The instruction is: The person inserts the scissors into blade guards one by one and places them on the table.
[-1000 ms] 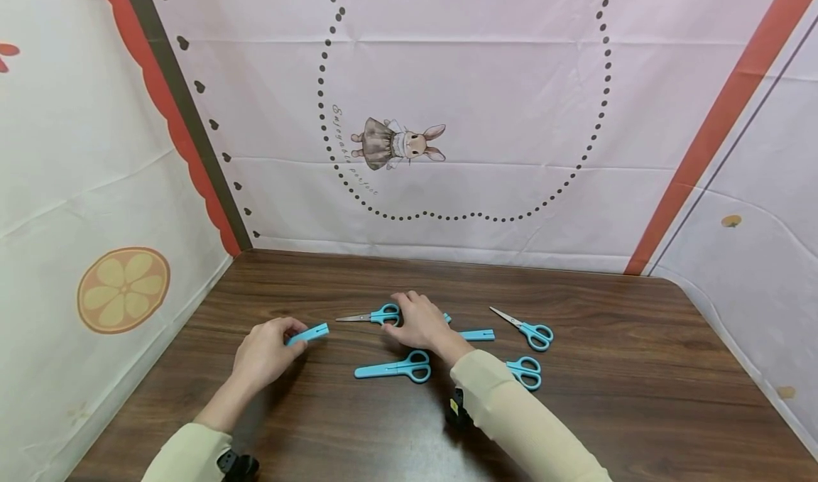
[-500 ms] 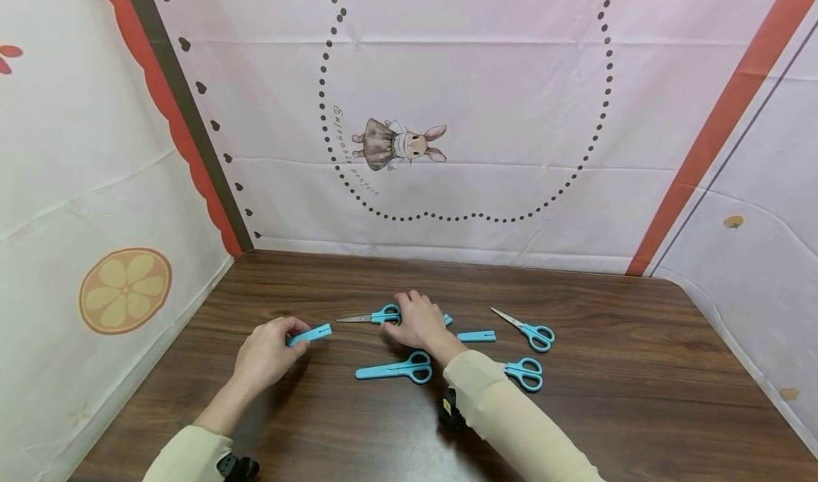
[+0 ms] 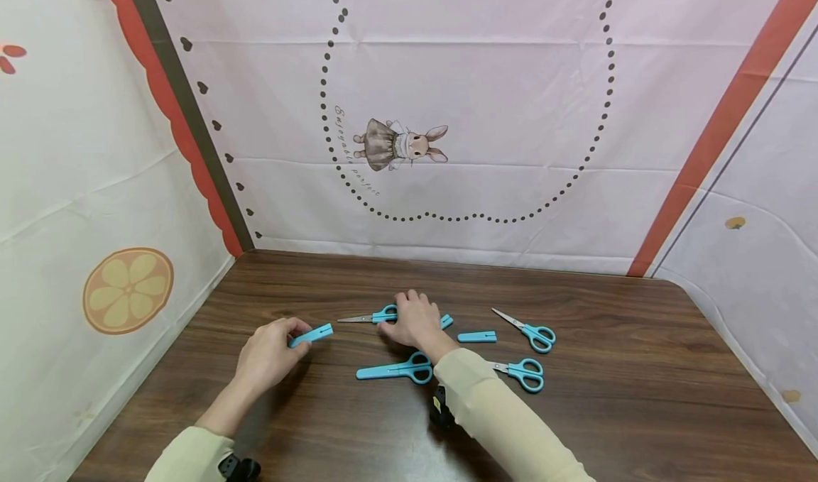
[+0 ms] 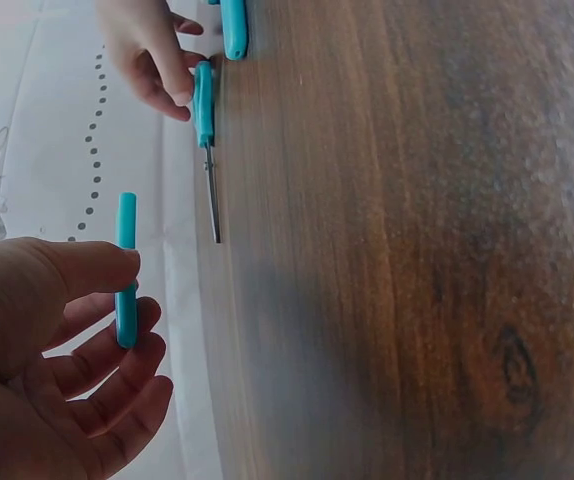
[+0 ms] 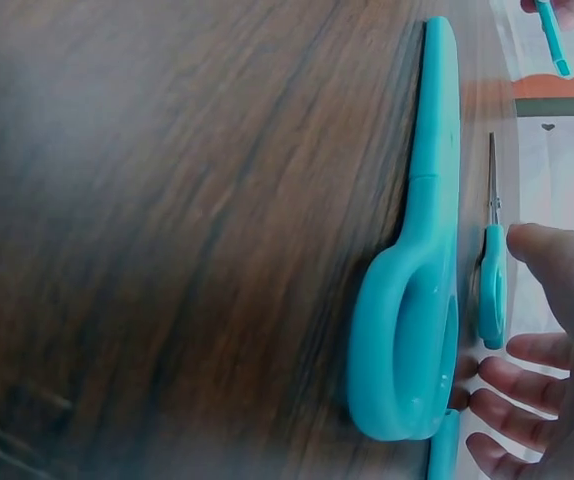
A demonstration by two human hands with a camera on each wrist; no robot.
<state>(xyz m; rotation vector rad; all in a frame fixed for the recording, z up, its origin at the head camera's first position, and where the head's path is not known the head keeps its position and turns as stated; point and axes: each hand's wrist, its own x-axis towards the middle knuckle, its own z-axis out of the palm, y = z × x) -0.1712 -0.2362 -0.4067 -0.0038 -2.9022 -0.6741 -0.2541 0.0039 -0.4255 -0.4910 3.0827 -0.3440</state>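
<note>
My left hand pinches a blue scissors sheath between thumb and fingers, raised above the table with its slotted end facing right. In the left wrist view the sheath appears edge-on. My right hand reaches over the handles of bare-bladed blue scissors, whose blades point left. The right wrist view has its thumb and fingers spread apart around the handle of these scissors, which lie on the table. Just in front of the right hand lie sheathed scissors.
Another sheath shows partly behind the right hand, and one more sheath lies to its right. Two further bare scissors lie farther right, one pair partly behind the right sleeve. Printed cloth encloses the wooden table.
My right hand and forearm have shifted slightly left, uncovering more of the scissors by the sleeve. The left hand keeps its hold on the sheath, nearly still.
</note>
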